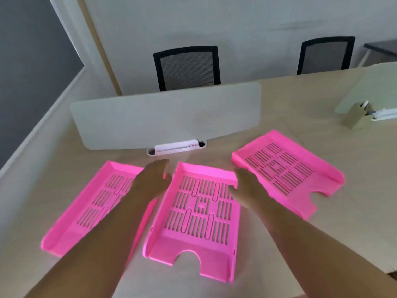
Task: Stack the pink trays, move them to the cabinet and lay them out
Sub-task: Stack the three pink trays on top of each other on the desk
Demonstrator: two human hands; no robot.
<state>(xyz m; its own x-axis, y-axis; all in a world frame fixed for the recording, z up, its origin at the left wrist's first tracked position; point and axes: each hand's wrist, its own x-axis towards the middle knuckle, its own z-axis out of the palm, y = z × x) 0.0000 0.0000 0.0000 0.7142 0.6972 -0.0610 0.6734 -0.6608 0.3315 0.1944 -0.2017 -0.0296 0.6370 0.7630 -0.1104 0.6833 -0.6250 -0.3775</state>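
Three pink slotted trays lie flat on the desk, side by side. The left tray [71, 229] is partly covered by my left forearm. The middle tray [199, 214] lies between my arms, its notched front edge toward me. The right tray [287, 168] is turned at an angle. My left hand [150, 179] hovers over the gap between the left and middle trays, fingers apart, holding nothing. My right hand [247, 188] reaches over the far right corner of the middle tray, fingers spread; whether it touches the rim I cannot tell.
A grey divider panel [165, 117] stands behind the trays, with a white cable box [176, 147] at its foot. Two black mesh chairs [187, 67] sit beyond the desk. A tan holder with pens [354, 115] and a second divider stand at the far right.
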